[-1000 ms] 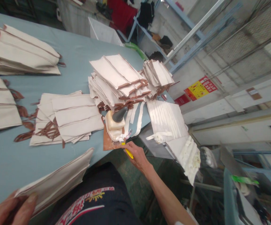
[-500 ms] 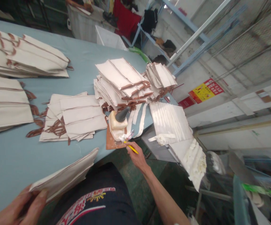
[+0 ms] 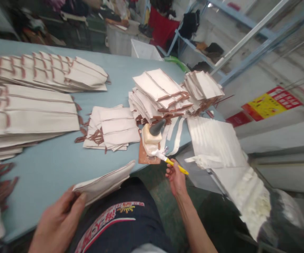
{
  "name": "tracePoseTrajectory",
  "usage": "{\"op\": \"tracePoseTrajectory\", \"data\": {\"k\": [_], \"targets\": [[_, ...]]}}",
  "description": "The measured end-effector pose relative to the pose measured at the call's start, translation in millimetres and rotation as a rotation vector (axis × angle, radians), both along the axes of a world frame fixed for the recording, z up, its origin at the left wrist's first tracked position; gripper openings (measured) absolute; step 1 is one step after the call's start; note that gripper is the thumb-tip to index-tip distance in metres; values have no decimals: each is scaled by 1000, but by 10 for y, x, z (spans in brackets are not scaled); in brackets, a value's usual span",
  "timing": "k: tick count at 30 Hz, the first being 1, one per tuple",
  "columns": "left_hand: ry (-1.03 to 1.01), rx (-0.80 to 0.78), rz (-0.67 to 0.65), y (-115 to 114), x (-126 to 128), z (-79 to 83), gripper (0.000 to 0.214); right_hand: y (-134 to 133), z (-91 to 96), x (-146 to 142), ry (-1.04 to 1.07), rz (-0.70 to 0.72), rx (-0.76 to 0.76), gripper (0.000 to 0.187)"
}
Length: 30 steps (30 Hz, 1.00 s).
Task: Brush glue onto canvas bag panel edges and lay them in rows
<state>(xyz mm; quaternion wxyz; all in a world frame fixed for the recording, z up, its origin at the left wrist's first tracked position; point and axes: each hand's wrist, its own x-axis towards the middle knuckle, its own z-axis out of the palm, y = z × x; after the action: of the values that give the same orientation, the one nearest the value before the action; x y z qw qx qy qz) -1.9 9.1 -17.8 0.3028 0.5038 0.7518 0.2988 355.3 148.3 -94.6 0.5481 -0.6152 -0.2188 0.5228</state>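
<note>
- Gripping a flat bundle of cream fabric pieces (image 3: 107, 182), the left hand (image 3: 58, 223) has its thumb on top and its fingers underneath. The bundle's far end rests on the near edge of the blue table (image 3: 49, 168).
- The right hand (image 3: 177, 179) is closed around a yellow-handled brush (image 3: 175, 166). The brush's whitish tip points at the glue bottle (image 3: 150, 138), which stands on a brown board (image 3: 146, 159) at the table edge.
- I'd judge the bundle light but floppy. Its layers look free to slide and fan apart, so a pinch across the whole thickness near one short end, as it is held now, should keep them together.
- The brush looks stiff, thin and light, and the bare yellow handle is the place to hold it. The tip seems coated and probably sticky, and the bottle looks smeared too.
- Stacks of strapped cream pieces (image 3: 159, 93) lie behind the bottle, with a fan of white strips (image 3: 215, 140) hanging off the table corner to the right.
- A yellow-and-red sign (image 3: 271, 102) hangs on the wall, but its lettering is too blurred to read.
- The print on the person's dark shirt (image 3: 110, 221) is red, white and yellow, and I can't make out its characters. I see no brand on the bottle or the brush.
</note>
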Motion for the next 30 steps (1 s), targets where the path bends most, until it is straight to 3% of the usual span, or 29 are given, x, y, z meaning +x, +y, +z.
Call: {"op": "tracePoseTrajectory", "data": {"k": [2,5,10,13,19,23,30], "targets": [[-86,57,57,58,70,242,42,59,226,-188,73,29,25,58],[-119,128,92,39,84,436,36,96,645,-575,160,123,58,53],[21,400,-20,-169,73,559,26,-70,1383,-1275,217,414,175,52],[216,601,-84,-277,88,581,24,-190,1647,-1587,189,533,257,48],[519,669,-159,-502,-5,387,26,-346,1734,-1837,165,673,304,44],[507,657,-127,-582,-86,281,28,-376,1690,-1892,151,758,299,42],[557,672,-129,-531,-169,227,27,-299,1654,-1963,70,813,271,45]]}}
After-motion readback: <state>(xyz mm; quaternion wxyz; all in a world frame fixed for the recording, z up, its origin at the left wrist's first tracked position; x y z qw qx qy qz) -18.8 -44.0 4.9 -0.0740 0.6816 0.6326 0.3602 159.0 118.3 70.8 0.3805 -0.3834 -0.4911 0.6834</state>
